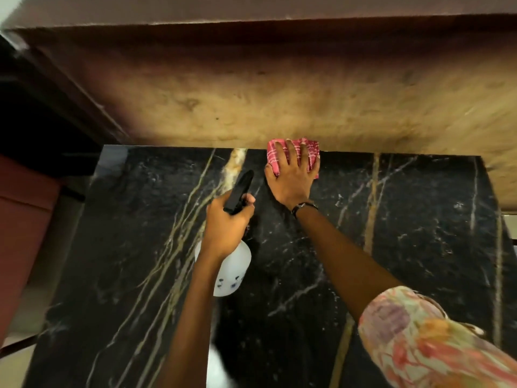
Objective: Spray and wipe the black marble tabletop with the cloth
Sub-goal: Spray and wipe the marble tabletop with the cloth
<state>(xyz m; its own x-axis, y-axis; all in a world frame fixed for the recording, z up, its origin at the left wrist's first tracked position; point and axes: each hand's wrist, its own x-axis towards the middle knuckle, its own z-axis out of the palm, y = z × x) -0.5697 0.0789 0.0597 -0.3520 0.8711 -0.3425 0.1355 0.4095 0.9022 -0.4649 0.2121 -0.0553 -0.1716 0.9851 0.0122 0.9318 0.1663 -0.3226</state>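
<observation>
Left hand: curled round the neck of the white plastic spray bottle with black trigger head, held above the bench near its middle, nozzle pointing toward the far edge.
Right hand: fingers spread flat, pressing the pink checked cloth onto the bench at its far edge.
Bench: black marble tabletop with gold and white veins.
Wrist: dark watch.

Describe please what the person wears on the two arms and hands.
The right hand is bare; at its wrist sits a dark band, probably a watch. Higher up, the right arm has a short sleeve with a floral print in pink, orange, lilac and cream. The left hand and forearm are bare, with no sleeve visible.
</observation>
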